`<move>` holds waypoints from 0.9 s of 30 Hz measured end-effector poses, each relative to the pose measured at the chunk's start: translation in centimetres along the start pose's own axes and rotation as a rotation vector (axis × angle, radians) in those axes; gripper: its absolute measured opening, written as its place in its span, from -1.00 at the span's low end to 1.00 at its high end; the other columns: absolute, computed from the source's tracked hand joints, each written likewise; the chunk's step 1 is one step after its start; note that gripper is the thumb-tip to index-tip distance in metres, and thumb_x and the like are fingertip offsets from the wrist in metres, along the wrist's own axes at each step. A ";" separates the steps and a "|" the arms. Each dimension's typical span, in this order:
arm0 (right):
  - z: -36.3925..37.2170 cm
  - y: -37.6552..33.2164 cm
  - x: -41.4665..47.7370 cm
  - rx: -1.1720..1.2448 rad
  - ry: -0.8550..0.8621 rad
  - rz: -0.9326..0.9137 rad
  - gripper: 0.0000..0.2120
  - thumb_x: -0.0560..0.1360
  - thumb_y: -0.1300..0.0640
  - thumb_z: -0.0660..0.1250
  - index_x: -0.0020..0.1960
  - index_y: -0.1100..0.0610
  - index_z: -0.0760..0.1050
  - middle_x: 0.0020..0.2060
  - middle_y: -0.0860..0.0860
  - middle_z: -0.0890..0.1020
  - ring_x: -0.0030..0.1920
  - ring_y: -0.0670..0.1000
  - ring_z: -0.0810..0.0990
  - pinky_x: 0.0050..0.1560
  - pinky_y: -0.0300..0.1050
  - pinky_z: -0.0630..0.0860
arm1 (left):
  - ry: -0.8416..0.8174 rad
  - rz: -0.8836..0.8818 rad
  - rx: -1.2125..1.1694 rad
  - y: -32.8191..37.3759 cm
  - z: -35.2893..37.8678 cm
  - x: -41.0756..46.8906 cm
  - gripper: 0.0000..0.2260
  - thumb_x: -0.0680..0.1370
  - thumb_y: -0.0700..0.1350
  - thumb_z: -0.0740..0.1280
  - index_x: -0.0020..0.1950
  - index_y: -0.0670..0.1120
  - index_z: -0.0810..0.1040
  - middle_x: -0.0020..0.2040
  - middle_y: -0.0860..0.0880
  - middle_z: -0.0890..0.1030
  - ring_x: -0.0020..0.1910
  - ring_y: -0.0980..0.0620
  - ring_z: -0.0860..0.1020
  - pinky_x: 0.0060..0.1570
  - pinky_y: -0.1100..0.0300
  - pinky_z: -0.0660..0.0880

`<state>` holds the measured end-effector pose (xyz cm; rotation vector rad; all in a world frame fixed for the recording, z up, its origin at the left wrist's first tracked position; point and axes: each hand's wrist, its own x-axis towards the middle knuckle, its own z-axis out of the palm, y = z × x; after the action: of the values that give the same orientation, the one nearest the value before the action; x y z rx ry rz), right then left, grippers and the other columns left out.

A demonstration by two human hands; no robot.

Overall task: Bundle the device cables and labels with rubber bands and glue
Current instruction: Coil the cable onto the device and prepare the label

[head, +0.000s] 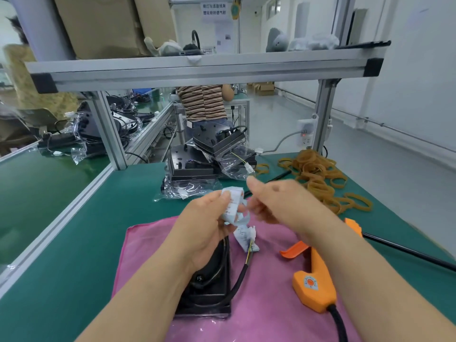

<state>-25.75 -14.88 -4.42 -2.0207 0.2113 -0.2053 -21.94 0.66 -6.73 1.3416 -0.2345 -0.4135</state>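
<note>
My left hand (204, 225) grips a bunch of white and pale blue paper labels (233, 206) above a black device (209, 287) that lies on a pink cloth (266, 304). My right hand (278, 201) is blurred just right of the labels, its fingers curled towards them; whether it pinches anything is unclear. More labels (245, 236) hang on a black cable (243, 272) with coloured wires. An orange glue gun (314, 282) lies on the cloth to the right. A heap of tan rubber bands (318, 178) sits at the back right.
Several black devices in clear bags (209, 159) are stacked behind the cloth on the green mat (86, 243). An aluminium frame post (108, 132) and shelf stand at the back. A black cord (407, 250) crosses the right side. A person in a striped shirt (202, 99) works beyond.
</note>
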 end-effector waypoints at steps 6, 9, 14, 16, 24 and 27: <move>2.1 0.8 0.2 0.610 -0.128 0.107 -0.79 0.54 0.10 0.37 -0.01 0.26 0.63 -0.17 0.17 0.67 -0.19 0.03 0.61 -0.07 -0.05 0.60 | -0.082 0.035 0.148 0.0 0.5 -0.6 -0.80 0.63 -0.17 0.27 -0.03 -0.11 0.70 -0.06 -0.12 0.70 -0.11 0.02 0.61 -0.04 0.14 0.54; 1.5 0.5 0.9 0.780 0.025 0.114 -0.91 0.54 0.22 0.35 -0.08 0.20 0.62 -0.31 0.05 0.67 -0.34 -0.05 0.62 -0.30 -0.19 0.57 | -0.045 0.045 0.170 -0.2 0.3 -0.8 -0.83 0.57 -0.27 0.34 -0.15 -0.15 0.70 -0.16 -0.16 0.71 -0.27 0.02 0.63 -0.25 0.19 0.60; 1.3 0.7 1.3 0.740 -0.012 0.092 -0.89 0.59 0.18 0.30 -0.05 0.16 0.59 -0.37 0.01 0.68 -0.40 -0.08 0.64 -0.40 -0.22 0.57 | -0.016 0.095 0.200 0.0 0.3 -0.9 -0.80 0.52 -0.29 0.40 -0.25 -0.09 0.73 -0.22 -0.16 0.71 -0.31 -0.01 0.62 -0.22 0.12 0.57; 1.4 0.9 1.4 0.715 -0.006 0.065 -0.86 0.61 0.17 0.27 -0.06 0.16 0.58 -0.36 0.02 0.69 -0.38 -0.07 0.66 -0.38 -0.21 0.60 | 0.009 0.121 0.217 0.0 0.4 -0.8 -0.84 0.51 -0.28 0.42 -0.23 -0.12 0.71 -0.20 -0.22 0.70 -0.30 -0.05 0.61 -0.17 0.09 0.53; 1.3 1.2 1.3 0.563 0.010 -0.038 -0.92 0.52 0.21 0.40 -0.12 0.18 0.65 -0.27 0.11 0.72 -0.30 -0.01 0.67 -0.27 -0.14 0.62 | 0.079 0.161 0.286 -0.1 0.4 -0.5 -0.93 0.48 -0.23 0.47 -0.20 -0.15 0.69 -0.18 -0.22 0.70 -0.27 -0.02 0.58 -0.12 0.05 0.51; 1.2 1.2 1.2 0.519 0.066 -0.045 -0.83 0.52 0.18 0.40 -0.08 0.32 0.61 -0.19 0.29 0.68 -0.23 0.11 0.63 -0.09 0.15 0.64 | 0.207 0.348 0.496 -0.2 0.3 -0.6 -0.93 0.43 -0.11 0.53 -0.16 0.02 0.67 -0.22 0.03 0.68 -0.29 0.14 0.58 -0.20 0.31 0.51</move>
<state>-24.34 -14.67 -5.92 -1.5053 0.1363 -0.3201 -22.63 0.61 -6.82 1.7761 -0.4077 0.0889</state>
